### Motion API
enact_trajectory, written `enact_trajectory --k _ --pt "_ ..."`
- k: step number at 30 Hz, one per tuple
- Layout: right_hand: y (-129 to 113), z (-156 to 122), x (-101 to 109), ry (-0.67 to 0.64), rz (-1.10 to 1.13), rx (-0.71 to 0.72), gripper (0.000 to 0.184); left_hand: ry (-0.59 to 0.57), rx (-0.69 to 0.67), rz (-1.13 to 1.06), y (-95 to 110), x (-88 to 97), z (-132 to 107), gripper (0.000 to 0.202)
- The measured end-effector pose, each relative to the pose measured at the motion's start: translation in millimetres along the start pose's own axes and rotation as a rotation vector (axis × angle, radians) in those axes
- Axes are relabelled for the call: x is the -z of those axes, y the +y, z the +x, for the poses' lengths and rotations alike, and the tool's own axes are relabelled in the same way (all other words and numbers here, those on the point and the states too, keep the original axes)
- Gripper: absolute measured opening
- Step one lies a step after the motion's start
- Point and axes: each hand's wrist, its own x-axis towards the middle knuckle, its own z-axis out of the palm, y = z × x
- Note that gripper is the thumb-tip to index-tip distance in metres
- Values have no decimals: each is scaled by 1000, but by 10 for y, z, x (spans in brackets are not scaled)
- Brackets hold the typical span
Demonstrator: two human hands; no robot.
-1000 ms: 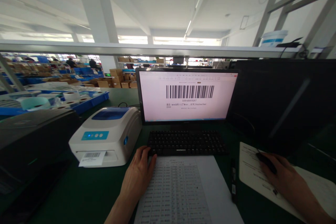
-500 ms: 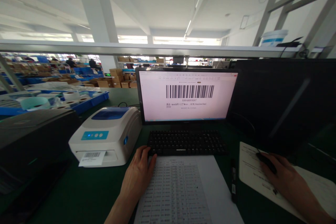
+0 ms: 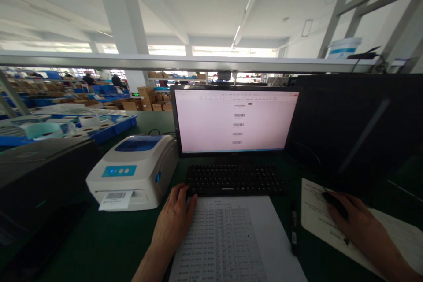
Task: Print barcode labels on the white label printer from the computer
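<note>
My left hand (image 3: 176, 211) rests at the lower left corner of a black keyboard (image 3: 234, 179), fingers extended over its edge keys and holding nothing. Beneath its thumb side lies a printed sheet (image 3: 228, 238) with a table of text. My right hand (image 3: 357, 220) is wrapped over a black computer mouse (image 3: 339, 205) on a pale sheet with print (image 3: 313, 211). Behind the keyboard, a monitor (image 3: 205, 123) shows several small barcodes in a column. A white label printer (image 3: 142, 180) stands left of the keyboard, a barcode label (image 3: 115, 200) sticking out of its slot.
A black marker (image 3: 294, 229) lies between the two sheets. Dark box-shaped equipment (image 3: 42, 167) stands at left, with a blue tray (image 3: 122, 128) of label rolls behind it. A large dark screen (image 3: 350, 128) is at right. A shelf beam (image 3: 198, 62) crosses above the monitor.
On the monitor, one large barcode with text has given way to several small barcodes in a column. Both hands have stayed in place.
</note>
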Motion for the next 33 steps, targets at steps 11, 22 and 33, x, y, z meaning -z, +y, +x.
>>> enact_trajectory --k 11,22,33 --pt "-115 -2 124 -62 15 -129 80 -20 27 3 -6 -2 -3 38" --pt "-307 -11 250 -84 12 -207 81 -69 103 51 16 53 9 41" --pt "-330 -18 256 -80 1 -204 82 -70 159 85 95 161 44 35"
